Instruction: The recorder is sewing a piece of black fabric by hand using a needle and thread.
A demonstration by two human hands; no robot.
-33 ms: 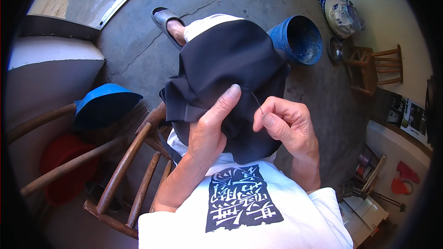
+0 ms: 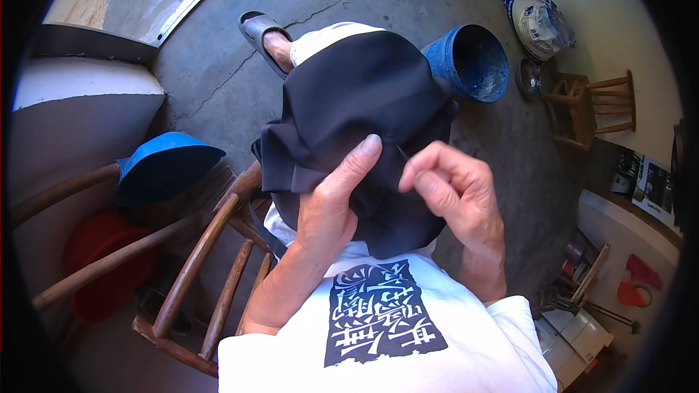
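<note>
— What are we seeing at the left hand point(image 2: 331, 207)?
— It is lying on the black garment point(image 2: 349, 102) draped over the lap, its grip pressing the cloth with the thumb stretched out flat.
— And the right hand point(image 2: 455, 193)?
— Its grip is pinching a thin needle point(image 2: 402, 151) between thumb and forefinger, just right of the left thumb tip, the needle meeting the cloth.
— Anything around?
— We are noticing a blue bucket point(image 2: 470, 62) beyond the right grip and a wooden chair point(image 2: 211, 262) beside the left forearm.
</note>
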